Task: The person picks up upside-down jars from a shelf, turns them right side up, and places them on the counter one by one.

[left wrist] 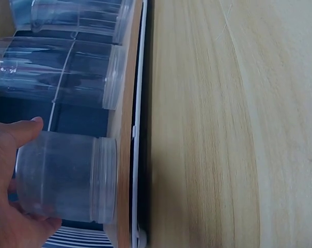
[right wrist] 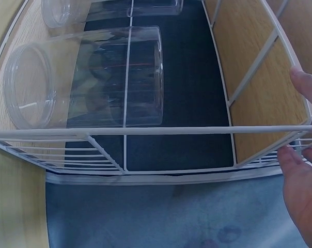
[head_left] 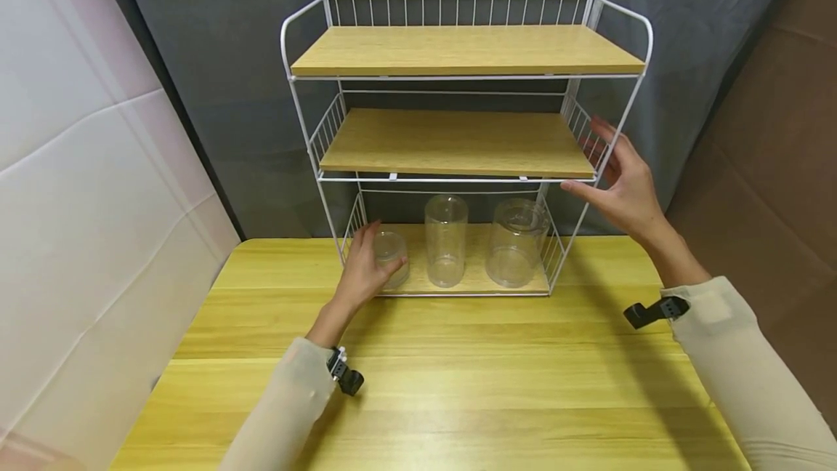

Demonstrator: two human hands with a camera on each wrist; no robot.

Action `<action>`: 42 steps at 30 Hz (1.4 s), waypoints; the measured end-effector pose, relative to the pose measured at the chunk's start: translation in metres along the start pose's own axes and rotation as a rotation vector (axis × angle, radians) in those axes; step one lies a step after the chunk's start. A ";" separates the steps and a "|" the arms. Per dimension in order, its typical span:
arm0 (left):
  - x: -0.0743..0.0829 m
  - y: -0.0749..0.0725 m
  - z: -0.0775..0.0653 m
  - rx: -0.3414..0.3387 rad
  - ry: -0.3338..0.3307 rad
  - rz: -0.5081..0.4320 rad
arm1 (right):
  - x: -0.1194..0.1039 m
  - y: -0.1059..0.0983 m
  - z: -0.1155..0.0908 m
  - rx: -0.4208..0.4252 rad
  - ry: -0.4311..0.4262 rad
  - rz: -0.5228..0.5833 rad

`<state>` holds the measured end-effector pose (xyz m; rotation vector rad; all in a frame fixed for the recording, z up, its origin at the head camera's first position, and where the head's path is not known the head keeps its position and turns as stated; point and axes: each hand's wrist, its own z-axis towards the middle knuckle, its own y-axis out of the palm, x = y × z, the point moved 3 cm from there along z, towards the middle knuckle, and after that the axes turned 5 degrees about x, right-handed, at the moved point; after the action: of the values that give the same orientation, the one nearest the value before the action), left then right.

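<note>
My left hand [head_left: 364, 267] is around a small clear jar [head_left: 391, 256] at the left of the rack's bottom shelf. In the left wrist view, the thumb lies along one side of the jar [left wrist: 68, 175] and the fingers along the other; its ridged neck faces down on the board. My right hand [head_left: 624, 191] holds the white wire rack [head_left: 584, 224] at the right end of the middle shelf [head_left: 458, 140]. The thumb is at the front corner and the fingers are outside the side wires, as the right wrist view also shows.
Beside the small jar stand a tall clear jar [head_left: 446, 242] and a wide clear jar [head_left: 515, 246]. The top shelf [head_left: 467, 48] is a wooden board with a wire rail. Under the rack is a wooden table [head_left: 418, 384]; a grey cloth [head_left: 216, 93] hangs behind.
</note>
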<state>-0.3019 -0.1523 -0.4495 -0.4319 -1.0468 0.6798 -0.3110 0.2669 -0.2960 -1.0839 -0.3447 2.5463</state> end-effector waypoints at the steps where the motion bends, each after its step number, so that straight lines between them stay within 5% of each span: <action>1: 0.000 0.000 0.000 0.001 -0.005 -0.002 | 0.000 0.000 0.000 0.000 0.002 0.001; 22: 0.001 -0.006 -0.003 -0.026 -0.036 0.033 | 0.001 0.001 -0.006 0.015 0.044 -0.057; 35: 0.016 -0.014 -0.011 0.047 0.069 0.038 | 0.002 -0.005 -0.021 0.061 -0.028 -0.078; 42: 0.024 -0.019 -0.019 0.049 0.043 -0.004 | -0.006 -0.007 -0.033 0.078 -0.102 -0.069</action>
<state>-0.2715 -0.1495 -0.4305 -0.4003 -0.9879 0.6884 -0.2815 0.2738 -0.3123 -0.9000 -0.3005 2.5368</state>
